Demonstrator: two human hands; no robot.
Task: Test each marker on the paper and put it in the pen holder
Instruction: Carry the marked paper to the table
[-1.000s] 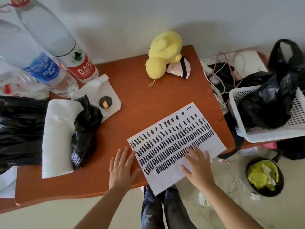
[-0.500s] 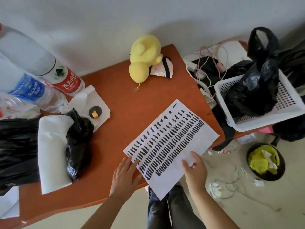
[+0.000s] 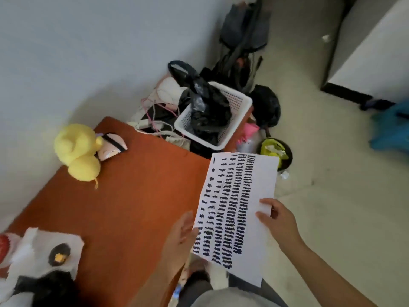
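A white sheet of paper (image 3: 238, 202) covered with rows of dark marker strokes hangs off the right edge of the orange table (image 3: 132, 196), lifted over the floor. My right hand (image 3: 276, 218) pinches the sheet's right edge between thumb and fingers. At the sheet's lower left edge is my left hand (image 3: 180, 238), fingers apart and flat, touching the paper. No marker and no pen holder show in this view.
A yellow plush toy (image 3: 77, 151) sits at the table's far corner. A white basket (image 3: 234, 111) with a black bag stands beyond the table, beside tangled cables (image 3: 155, 116). A black bin (image 3: 276, 154) with yellow waste is on the floor. Tissue (image 3: 44, 251) lies bottom left.
The paper has come up off the table and swung to the right, held by my right hand. The view has turned right, so the bottles have left the frame.
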